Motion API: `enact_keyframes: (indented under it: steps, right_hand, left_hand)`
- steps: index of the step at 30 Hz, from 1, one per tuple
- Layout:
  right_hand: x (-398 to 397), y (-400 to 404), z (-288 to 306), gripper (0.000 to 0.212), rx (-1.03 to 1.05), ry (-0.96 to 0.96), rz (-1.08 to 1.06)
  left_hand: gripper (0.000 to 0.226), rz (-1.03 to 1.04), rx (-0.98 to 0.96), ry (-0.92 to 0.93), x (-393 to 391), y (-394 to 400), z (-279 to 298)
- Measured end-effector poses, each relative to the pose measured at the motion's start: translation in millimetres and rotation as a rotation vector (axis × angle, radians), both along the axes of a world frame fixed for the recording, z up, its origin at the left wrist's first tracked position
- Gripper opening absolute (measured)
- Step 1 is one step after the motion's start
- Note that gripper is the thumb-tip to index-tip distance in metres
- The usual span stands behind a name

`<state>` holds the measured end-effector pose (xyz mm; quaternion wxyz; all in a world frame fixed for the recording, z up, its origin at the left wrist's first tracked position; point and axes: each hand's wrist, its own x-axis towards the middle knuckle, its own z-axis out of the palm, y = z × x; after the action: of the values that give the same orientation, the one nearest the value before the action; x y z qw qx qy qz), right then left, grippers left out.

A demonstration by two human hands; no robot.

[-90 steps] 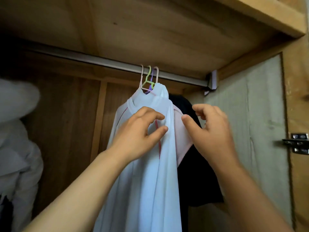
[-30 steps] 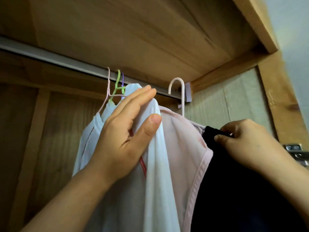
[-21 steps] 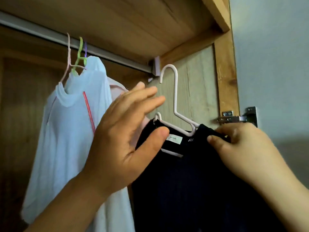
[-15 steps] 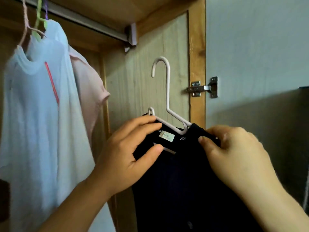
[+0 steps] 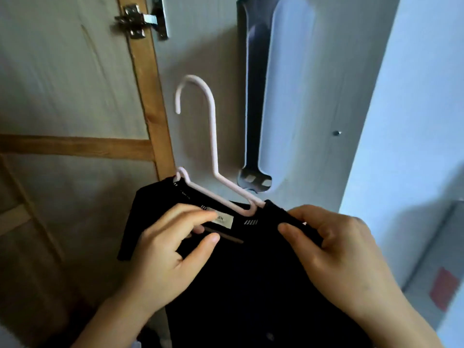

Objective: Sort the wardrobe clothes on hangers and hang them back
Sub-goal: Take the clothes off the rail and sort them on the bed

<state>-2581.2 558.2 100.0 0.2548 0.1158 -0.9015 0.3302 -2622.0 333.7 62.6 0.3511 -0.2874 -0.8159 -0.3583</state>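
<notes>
At the far left, the inside of a pale wardrobe door (image 5: pixel 62 79) with wooden framing strips (image 5: pixel 148 101) is seen, and a metal hinge (image 5: pixel 140 20) is fixed near the top of the upright strip.

Lower down, the left hand (image 5: pixel 170 254) is held at the collar of a black garment (image 5: pixel 238 285). Its fingers are curled, and the neckline next to the small white label (image 5: pixel 224 220) is pinched between the thumb and the forefingers. The left shoulder of the garment is seen drooping just beyond this hand, in front of the door.

The garment is carried on a pale pink hanger (image 5: pixel 213 156), whose hook is free in the air and is caught on nothing. The hook rises above the collar, between the two hands, and the hanger's sloping arms run down into the neck opening. The garment is thus held out in front of the person, away from any rail, with its body hanging down and out of the lower edge of the view.

Behind the hook, a long grey and white moulded fitting (image 5: pixel 276 96) is mounted on a pale wall (image 5: pixel 414 96).

To the right, the right hand (image 5: pixel 339 254) is closed round the right shoulder of the garment, the dark fabric being gripped between the thumb and the curled fingers. At the far right, a blurred surface with a red patch (image 5: pixel 444 292) is seen; what it is cannot be told.
</notes>
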Motion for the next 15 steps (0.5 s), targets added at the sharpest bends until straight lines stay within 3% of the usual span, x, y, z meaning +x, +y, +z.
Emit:
enact_keyframes:
  steps: [9, 13, 15]
  right_hand:
    - [59.7, 87.2, -51.5, 0.003, -0.211, -0.158, -0.299]
    - [99.5, 106.5, -59.2, 0.017, -0.237, -0.168, -0.457]
    - [121.6, 113.9, -62.2, 0.006, -0.291, -0.175, -0.528]
  left_hand:
    - [0.023, -0.596, -0.098, -0.108, -22.2, 110.8, -30.6]
    - [0.020, -0.840, -0.111, -0.118, -22.1, 154.0, -36.0]
    - [0.020, -0.949, -0.127, -0.124, -17.7, 172.3, -39.3]
